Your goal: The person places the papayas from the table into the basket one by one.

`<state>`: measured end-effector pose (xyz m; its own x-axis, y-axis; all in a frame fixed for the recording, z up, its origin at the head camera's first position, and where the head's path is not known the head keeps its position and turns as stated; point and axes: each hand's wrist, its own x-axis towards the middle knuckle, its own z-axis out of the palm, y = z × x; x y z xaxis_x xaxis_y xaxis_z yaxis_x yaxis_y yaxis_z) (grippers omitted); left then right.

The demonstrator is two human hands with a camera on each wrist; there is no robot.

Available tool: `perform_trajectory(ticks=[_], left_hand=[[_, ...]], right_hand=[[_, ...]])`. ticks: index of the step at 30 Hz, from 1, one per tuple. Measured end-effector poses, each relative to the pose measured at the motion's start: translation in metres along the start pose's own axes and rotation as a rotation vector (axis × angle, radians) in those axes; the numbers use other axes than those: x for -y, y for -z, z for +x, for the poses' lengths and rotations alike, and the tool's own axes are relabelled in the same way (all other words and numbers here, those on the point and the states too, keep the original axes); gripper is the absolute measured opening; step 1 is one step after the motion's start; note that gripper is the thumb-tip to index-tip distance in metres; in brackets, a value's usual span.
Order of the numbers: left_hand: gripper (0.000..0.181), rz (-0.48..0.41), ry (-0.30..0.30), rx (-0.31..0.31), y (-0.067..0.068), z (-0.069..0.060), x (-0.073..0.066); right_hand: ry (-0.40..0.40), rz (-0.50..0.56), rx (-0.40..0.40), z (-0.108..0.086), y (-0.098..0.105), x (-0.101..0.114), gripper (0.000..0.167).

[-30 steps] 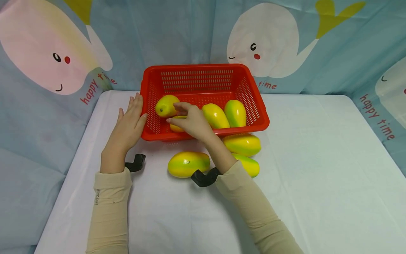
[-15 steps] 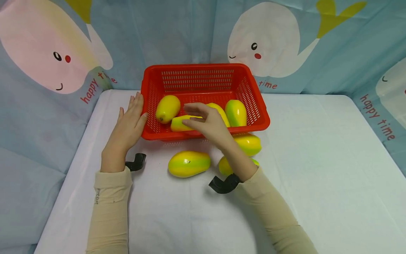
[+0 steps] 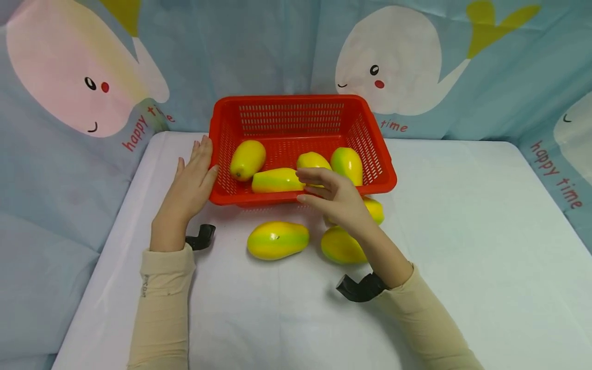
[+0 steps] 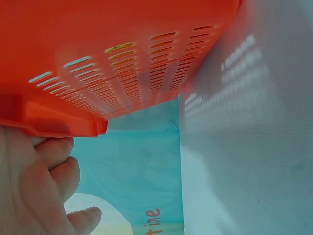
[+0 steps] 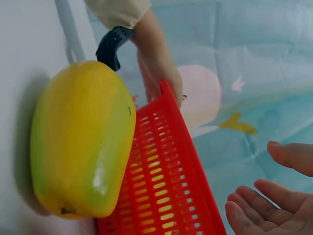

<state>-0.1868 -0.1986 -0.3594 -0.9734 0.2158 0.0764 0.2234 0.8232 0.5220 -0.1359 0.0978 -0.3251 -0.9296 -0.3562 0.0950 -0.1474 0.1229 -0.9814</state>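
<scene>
While the right hand (image 3: 341, 203) hovers, one fruit (image 3: 276, 180) lies near its fingertips (image 3: 302, 173).

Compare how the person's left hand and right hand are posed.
The left hand touches the left end of the red basket; the right hand hangs above its front rim, holding nothing. The left hand's fingers point forward; the right hand's point leftward, slightly bent. Both hands are bare.
</scene>
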Motion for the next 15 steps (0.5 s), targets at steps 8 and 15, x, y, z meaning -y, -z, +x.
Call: perform_trajectory(ticks=[8, 15], left_hand=[[0.062, 0.003, 0.002, -0.009, -0.001, -0.001, 0.000], [0.062, 0.002, -0.001, -0.013, -0.001, -0.001, 0.001]], right_hand=[[0.000, -0.059, 0.006, -0.021, 0.011, -0.003, 0.044], [0.018, -0.101, 0.015, -0.034, 0.021, -0.008, 0.044]])
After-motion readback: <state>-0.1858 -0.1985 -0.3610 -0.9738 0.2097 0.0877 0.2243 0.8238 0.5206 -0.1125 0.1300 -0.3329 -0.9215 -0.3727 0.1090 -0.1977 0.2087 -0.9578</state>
